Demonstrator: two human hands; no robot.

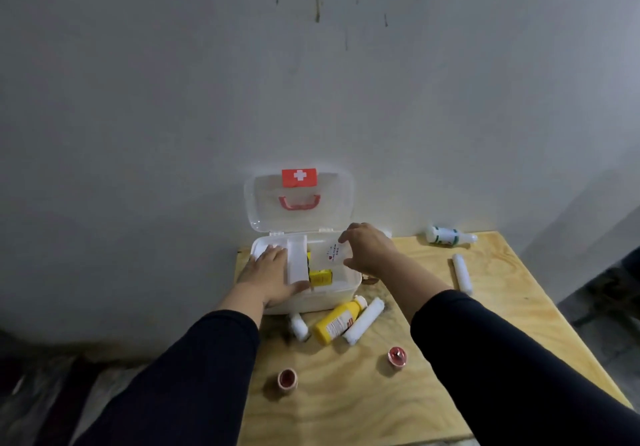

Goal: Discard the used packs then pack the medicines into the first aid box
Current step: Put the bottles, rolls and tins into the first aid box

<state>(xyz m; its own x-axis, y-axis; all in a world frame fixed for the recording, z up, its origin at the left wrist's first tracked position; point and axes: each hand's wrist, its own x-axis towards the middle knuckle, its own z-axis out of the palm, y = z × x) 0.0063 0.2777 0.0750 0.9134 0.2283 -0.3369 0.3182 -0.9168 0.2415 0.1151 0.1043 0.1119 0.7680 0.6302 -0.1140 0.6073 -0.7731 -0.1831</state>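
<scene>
Packing partly done. First aid box (341, 290) open at tabletop's (433, 393) far left corner, yellow carton (320, 277) inside. Right hand (370, 250) pinches a clear pack (332, 255) over it; left hand (268, 276) flat, spread on inner tray (296, 262). Yellow bottle (337, 322), rolls, tapes remain outside.

The first aid box (341, 291) sits at the table's (433, 393) far edge against the wall (173, 116), its lid (299, 203) standing open behind it at 12 o'clock. Inside lie a tray (297, 264) at 9 o'clock and a small carton (320, 277) at the centre. From the box, a bottle (337, 322) between two rolls (300, 327) (364, 321) lies at 6 o'clock, two tape rings (287, 378) (397, 356) nearer still, another bottle (448, 235) at 2 o'clock and a third roll (462, 272) at 3 o'clock.
</scene>
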